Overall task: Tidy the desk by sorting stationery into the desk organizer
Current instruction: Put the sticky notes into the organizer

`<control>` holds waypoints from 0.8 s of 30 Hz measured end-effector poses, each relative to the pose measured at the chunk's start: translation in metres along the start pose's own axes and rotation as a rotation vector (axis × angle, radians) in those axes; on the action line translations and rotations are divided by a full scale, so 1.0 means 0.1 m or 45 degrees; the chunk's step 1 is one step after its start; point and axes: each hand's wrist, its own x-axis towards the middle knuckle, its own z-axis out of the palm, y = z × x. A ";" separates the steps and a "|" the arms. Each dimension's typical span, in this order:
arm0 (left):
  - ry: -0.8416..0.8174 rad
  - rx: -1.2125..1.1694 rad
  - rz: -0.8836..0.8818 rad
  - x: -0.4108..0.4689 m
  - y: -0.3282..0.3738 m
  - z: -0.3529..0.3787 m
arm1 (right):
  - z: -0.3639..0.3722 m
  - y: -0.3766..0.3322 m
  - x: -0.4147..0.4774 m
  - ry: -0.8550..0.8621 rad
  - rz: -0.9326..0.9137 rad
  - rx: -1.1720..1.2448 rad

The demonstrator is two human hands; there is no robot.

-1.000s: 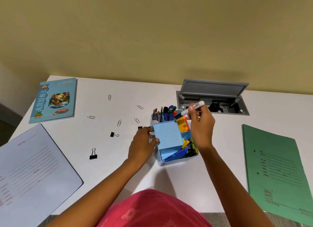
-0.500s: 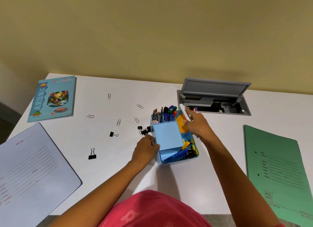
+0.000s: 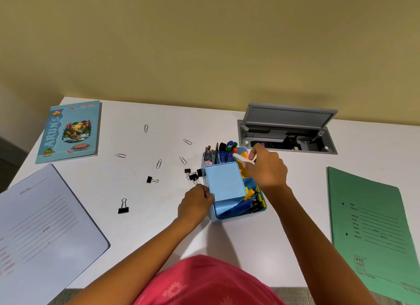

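A light blue desk organizer (image 3: pixel 225 186) stands mid-desk, with pens and markers upright in its back slots and more pens lying in its front right compartment. My right hand (image 3: pixel 267 168) pinches a white marker (image 3: pixel 243 159) held low over the yellow notes at the organizer's back right. My left hand (image 3: pixel 196 202) grips the organizer's left wall. A cluster of black binder clips (image 3: pixel 193 174) lies just left of the organizer. Two more binder clips (image 3: pixel 123 207) and several paper clips (image 3: pixel 159 163) are scattered to the left.
A teal notebook (image 3: pixel 70 131) lies at the back left, a pale blue file (image 3: pixel 43 227) at the front left, and a green file (image 3: pixel 375 232) on the right. An open grey cable box (image 3: pixel 286 131) is set into the desk behind the organizer.
My right hand has brought the white marker down from above the pen slots to just over the organizer's back right compartment. My left hand slid slightly toward me along the left wall, uncovering the binder clips.
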 end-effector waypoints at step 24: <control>0.011 0.079 0.006 -0.01 0.02 -0.01 | 0.04 -0.49 0.74 -0.237 -0.154 -0.312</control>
